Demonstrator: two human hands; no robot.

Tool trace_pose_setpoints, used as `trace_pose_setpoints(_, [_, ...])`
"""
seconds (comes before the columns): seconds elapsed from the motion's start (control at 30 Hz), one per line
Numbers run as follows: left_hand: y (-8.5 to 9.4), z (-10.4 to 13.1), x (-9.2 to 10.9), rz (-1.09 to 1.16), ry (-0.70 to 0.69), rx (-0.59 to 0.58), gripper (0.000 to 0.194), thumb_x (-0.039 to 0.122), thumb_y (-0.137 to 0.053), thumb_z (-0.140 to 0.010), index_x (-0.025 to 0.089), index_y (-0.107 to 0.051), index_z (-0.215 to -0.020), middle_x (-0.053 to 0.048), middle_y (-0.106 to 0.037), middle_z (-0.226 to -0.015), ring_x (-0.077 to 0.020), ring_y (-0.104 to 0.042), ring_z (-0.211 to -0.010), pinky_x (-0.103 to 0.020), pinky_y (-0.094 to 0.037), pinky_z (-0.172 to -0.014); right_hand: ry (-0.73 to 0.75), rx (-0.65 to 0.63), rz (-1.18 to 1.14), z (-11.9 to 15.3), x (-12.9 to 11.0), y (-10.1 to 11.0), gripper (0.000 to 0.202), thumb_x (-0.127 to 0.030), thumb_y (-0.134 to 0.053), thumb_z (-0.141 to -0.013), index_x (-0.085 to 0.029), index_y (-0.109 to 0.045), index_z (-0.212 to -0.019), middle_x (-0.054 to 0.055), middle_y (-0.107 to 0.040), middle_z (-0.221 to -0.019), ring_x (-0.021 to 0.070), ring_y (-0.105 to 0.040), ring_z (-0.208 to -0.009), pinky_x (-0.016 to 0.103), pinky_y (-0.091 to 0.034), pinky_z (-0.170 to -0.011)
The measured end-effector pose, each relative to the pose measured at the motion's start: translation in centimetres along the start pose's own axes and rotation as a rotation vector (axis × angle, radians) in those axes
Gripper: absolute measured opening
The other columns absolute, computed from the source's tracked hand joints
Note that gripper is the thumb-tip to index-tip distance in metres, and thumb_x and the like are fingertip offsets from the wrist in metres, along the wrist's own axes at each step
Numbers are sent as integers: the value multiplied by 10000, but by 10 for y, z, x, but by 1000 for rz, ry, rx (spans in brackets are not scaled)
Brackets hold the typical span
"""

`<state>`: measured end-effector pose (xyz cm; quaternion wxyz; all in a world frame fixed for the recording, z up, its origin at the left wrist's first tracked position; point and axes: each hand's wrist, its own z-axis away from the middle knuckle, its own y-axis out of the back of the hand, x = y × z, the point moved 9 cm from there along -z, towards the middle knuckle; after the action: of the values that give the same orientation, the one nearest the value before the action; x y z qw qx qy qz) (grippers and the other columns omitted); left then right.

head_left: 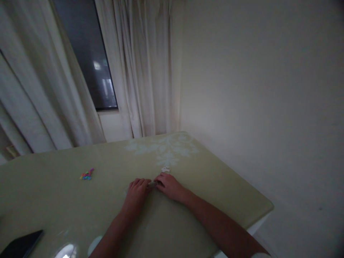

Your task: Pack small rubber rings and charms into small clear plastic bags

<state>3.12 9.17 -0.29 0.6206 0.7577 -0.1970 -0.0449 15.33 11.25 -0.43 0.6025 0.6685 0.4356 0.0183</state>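
My left hand (137, 192) rests low over the table, its fingers curled round one end of a small pale object (152, 184). From the other side, my right hand (168, 185) pinches the same object between bent fingers. Most of it is hidden by the hands, and its kind is too small and dim to tell. Just beyond my right fingertips lies a small white piece (166, 169), flat on the table.
A light green table (215, 175) with a white leaf pattern meets the wall on the right. Small multicoloured pieces (86, 175) lie in a cluster at left. A dark flat device (23, 244) sits at the lower left. Curtains (150, 71) hang behind.
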Motion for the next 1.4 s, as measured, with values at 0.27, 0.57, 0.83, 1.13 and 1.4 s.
trace_pose_setpoints(0.27, [11, 17, -61, 15, 216, -94, 670, 305, -720, -807, 274, -553, -1454, -136, -501, -1564, -376, -466, -1403, -559, -397, -1074, -120, -239, -171, 16, 30, 21, 790, -325, -979, -617, -182, -674, -1331, 68, -687, -1091, 155, -636, -770, 265, -498, -715])
trace_pose_setpoints(0.57, [9, 16, -62, 76, 216, -66, 631, 413, -655, -869, 130, -541, -1421, -185, -599, -1403, -332, -607, -1240, -435, -458, -1054, -93, -53, -127, 0, 15, 4, 332, -204, -848, -804, -141, -752, -1115, 34, -689, -881, 162, -614, -779, 260, -461, -735])
trace_pose_setpoints(0.83, [21, 25, -63, 78, 281, -90, 627, 486, -655, -835, 64, -566, -1290, -229, -562, -1385, -321, -677, -1134, -408, -505, -976, -96, -247, -123, 14, 22, 14, 811, -320, -970, -629, -186, -644, -1360, 82, -658, -1150, 155, -604, -803, 266, -486, -731])
trace_pose_setpoints(1.13, [18, 15, -10, -30, 35, 42, 519, 307, -603, -945, 252, -529, -1456, -123, -566, -1536, -313, -509, -1398, -517, -308, -1165, -202, -394, -260, 25, 43, 21, 635, -168, -937, -626, -199, -704, -1216, -11, -671, -907, 144, -629, -758, 233, -478, -668])
trace_pose_setpoints(1.4, [-9, 2, 24, -46, -137, -2, 329, 133, -516, -977, 285, -723, -1184, -82, -733, -1230, -271, -658, -1164, -499, -343, -1108, -95, -67, -73, 3, 17, 9, 294, -170, -775, -831, -147, -736, -1121, 42, -693, -912, 173, -621, -804, 266, -467, -743])
